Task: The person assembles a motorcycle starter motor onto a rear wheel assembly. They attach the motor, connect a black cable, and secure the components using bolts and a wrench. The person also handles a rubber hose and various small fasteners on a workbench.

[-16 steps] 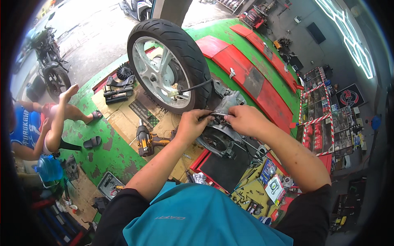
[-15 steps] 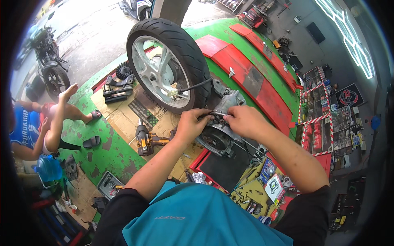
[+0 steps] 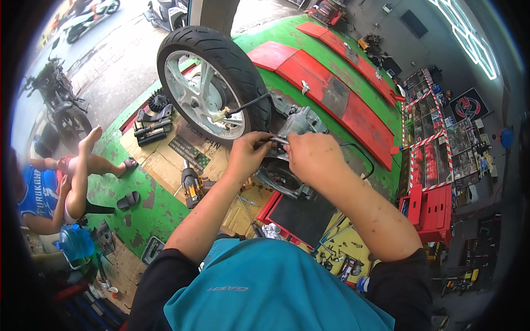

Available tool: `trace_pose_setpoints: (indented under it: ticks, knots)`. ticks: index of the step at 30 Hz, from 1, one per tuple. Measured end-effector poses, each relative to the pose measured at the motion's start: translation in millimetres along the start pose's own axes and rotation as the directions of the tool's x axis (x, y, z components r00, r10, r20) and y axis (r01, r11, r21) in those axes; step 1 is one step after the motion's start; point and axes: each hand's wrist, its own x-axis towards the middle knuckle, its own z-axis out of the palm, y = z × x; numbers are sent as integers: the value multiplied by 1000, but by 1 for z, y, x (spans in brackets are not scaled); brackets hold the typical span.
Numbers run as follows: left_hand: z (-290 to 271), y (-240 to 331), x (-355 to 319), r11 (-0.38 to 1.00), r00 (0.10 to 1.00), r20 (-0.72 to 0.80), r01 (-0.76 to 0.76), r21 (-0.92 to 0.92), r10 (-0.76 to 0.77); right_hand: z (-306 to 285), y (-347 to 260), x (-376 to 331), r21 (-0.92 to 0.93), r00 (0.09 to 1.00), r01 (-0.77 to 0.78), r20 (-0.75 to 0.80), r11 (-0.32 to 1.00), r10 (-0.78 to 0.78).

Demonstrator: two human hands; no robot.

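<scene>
Both my hands meet over a grey metal scooter engine. My left hand is closed in a pinch, fingertips against a small dark metal piece whose kind I cannot make out. My right hand is closed beside it, thumb and fingers at the same spot, its knuckles upward; the fingers hide most of what they hold. Below them a round open housing of the engine shows. Just beyond my left hand stands the rear wheel, with a black tyre and white spokes.
A yellow-black power drill lies on cardboard to the left. Loose tools and parts cover a yellow board at lower right. Red ramps lie beyond the engine. A person sits at the left.
My head view has shifted. My right hand has turned with its knuckles more upward, still meeting the left at the engine. A black hose shows beyond my right hand. A motorbike appears on the street.
</scene>
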Motion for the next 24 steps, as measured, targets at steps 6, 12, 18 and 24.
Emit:
trace_pose_setpoints:
  ticks: [6,12,18,24]
  knots:
    - [-1,14,-3,992,991,-25,128,-13,-128,-12,47,44,-65,973,194,144,979,-183]
    - [3,13,-1,988,994,-48,104,118,-99,6,93,79,-45,906,414,113,909,-407]
    - [-2,14,2,974,993,3,118,193,-121,-3,83,77,5,884,389,280,921,-375]
    - [5,3,1,995,998,-21,63,82,-62,7,80,78,116,899,329,266,937,-349]
